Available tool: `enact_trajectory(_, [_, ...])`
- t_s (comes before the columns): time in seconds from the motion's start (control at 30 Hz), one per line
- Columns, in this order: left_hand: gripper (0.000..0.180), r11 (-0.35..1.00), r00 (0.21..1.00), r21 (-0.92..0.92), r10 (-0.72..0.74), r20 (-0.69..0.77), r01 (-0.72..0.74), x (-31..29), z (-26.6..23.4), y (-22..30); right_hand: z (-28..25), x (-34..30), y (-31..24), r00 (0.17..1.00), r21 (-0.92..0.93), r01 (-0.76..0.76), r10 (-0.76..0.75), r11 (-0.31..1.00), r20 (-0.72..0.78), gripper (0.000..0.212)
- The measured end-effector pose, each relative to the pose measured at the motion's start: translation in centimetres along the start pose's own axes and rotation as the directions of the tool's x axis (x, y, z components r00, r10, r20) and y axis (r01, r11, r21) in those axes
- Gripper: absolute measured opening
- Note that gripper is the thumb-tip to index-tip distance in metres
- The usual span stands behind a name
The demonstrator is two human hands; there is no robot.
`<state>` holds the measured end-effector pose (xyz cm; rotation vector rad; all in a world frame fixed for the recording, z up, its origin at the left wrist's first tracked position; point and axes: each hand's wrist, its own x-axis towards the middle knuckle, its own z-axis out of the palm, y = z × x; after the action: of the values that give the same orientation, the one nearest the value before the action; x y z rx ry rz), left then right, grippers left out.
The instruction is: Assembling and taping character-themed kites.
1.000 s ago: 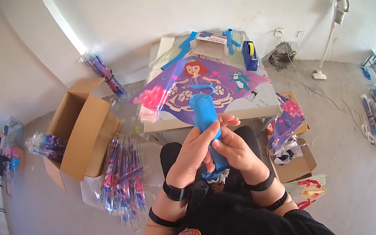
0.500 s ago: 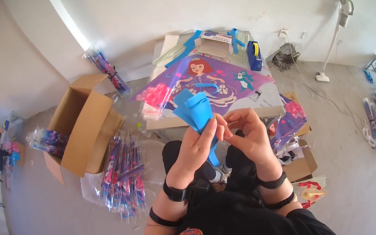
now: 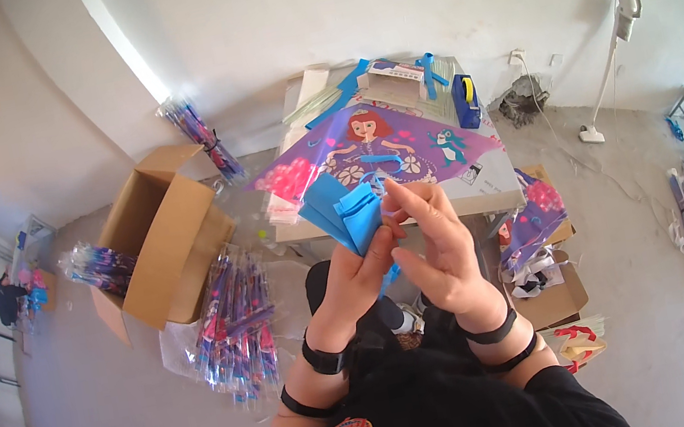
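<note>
In front of my chest, my left hand [image 3: 352, 280] grips a folded bundle of blue ribbon [image 3: 349, 217], thumb pressed on its lower end. A loose blue end hangs below that hand. My right hand [image 3: 437, 242] is just to the right, thumb and index finger apart, with fingertips at the bundle's right edge. Its other fingers are partly hidden. Beyond the hands, a purple kite [image 3: 319, 162] printed with a red-haired princess lies flat on the table [image 3: 489, 189]. A short blue strip rests on the kite's middle.
On the table's far side are a small open carton [image 3: 394, 81], a blue tape dispenser [image 3: 466, 103] and thin rods. An open cardboard box [image 3: 184, 250] and several wrapped kites [image 3: 235, 333] stand at left. A stick vacuum [image 3: 609, 66] leans at right. Another person [image 3: 6, 295] is far left.
My right hand has gone from a pinch beside the bundle to spread thumb and index finger. The ribbon bundle has tilted and shifted slightly down and left in my left hand.
</note>
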<state>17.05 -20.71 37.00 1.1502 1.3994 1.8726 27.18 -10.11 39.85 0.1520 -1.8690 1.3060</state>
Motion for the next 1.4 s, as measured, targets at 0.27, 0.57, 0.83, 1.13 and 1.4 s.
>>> enact_trajectory(0.27, [0.023, 0.999, 0.999, -0.011, 0.045, -0.022, -0.045, -0.4, -0.1, -1.0, 1.0, -1.2, 0.2, 1.000, 0.062, -0.011, 0.010, 0.998, 0.016, 0.061])
enact_trajectory(0.57, [0.018, 0.996, 0.997, 0.055, 0.073, -0.019, -0.072, -0.4, 0.4, -0.7, 0.7, -1.9, 0.2, 0.999, 0.066, 0.012, -0.009, 0.998, -0.036, 0.058])
enact_trajectory(0.83, [0.015, 0.995, 0.999, 0.094, 0.041, 0.006, -0.041, -0.6, 0.6, -0.7, 0.8, -2.2, 0.2, 0.992, 0.229, -0.001, 0.031, 0.973, -0.126, 0.036])
enact_trajectory(1.13, [0.022, 0.959, 0.989, 0.240, 0.148, 0.025, -0.150, -0.4, 0.6, -0.6, 0.3, -2.1, 1.1, 0.992, 0.310, 0.013, 0.028, 0.951, -0.127, 0.029])
enact_trajectory(1.4, [0.025, 0.967, 0.992, 0.238, 0.069, 0.110, -0.094, -0.4, 0.5, -0.8, -0.7, -1.8, 1.8, 0.997, 0.229, 0.040, -0.023, 0.973, -0.079, 0.022])
